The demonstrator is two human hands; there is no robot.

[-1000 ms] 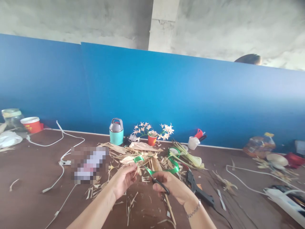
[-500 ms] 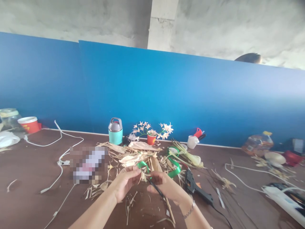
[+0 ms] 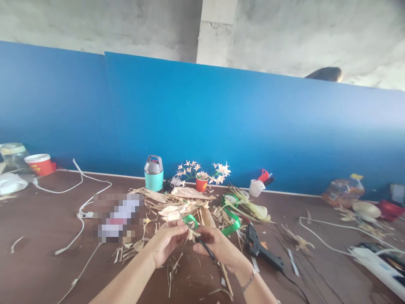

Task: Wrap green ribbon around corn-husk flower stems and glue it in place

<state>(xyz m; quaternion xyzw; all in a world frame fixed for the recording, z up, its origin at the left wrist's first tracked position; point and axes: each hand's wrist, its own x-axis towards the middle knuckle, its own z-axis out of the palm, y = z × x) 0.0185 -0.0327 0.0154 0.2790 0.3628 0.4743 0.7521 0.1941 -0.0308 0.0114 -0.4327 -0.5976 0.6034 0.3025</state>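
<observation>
My left hand (image 3: pixel 171 237) pinches a small pale flower-like husk piece (image 3: pixel 192 234) between thumb and fingers. My right hand (image 3: pixel 217 247) is closed round a thin black-handled tool (image 3: pixel 205 247), whose narrow tip lies across the husk piece near my left fingertips. What the tool is exactly cannot be made out. A loop of green ribbon (image 3: pixel 234 226) runs from its roll (image 3: pixel 230 199) to the right of a heap of dry husks (image 3: pixel 180 211), and a shorter green stretch shows just above my fingers.
Behind the husks stand a teal container (image 3: pixel 154 175) and a red cup (image 3: pixel 201 182) with pale flowers. A black glue gun (image 3: pixel 262 249) lies right of my right hand. White cables and a power strip (image 3: pixel 378 270) are on the table.
The tool in my right hand has shifted slightly up and left, its tip now across the husk piece. My left hand has barely moved.
</observation>
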